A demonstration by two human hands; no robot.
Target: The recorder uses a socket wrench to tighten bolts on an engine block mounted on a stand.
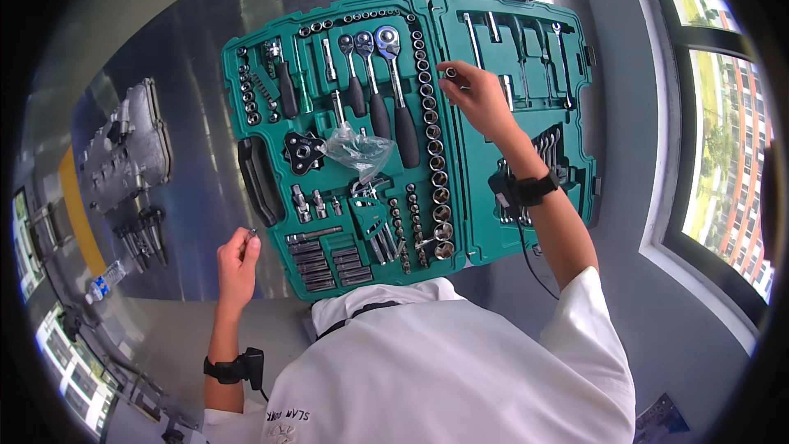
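My right hand [478,97] is raised over the seam between the two halves of a green tool case [329,173]. Its fingertips pinch a small metal socket [450,73], close to the long column of sockets [433,131]. Off the case's lower left corner, my left hand [237,259] is closed in a pinch on a small metal piece [252,233], too small to name. Three ratchets [380,86] with black grips lie in the upper middle of the case. A clear plastic bag [359,152] rests over the tools below them.
The case lies spread on a shiny metal table [193,115]. Its right half holds wrenches [560,66] and other long tools. To the far left are a grey cast metal part [127,152] and several dark bolt-like pieces [141,234]. A plastic bottle [100,286] is farther down.
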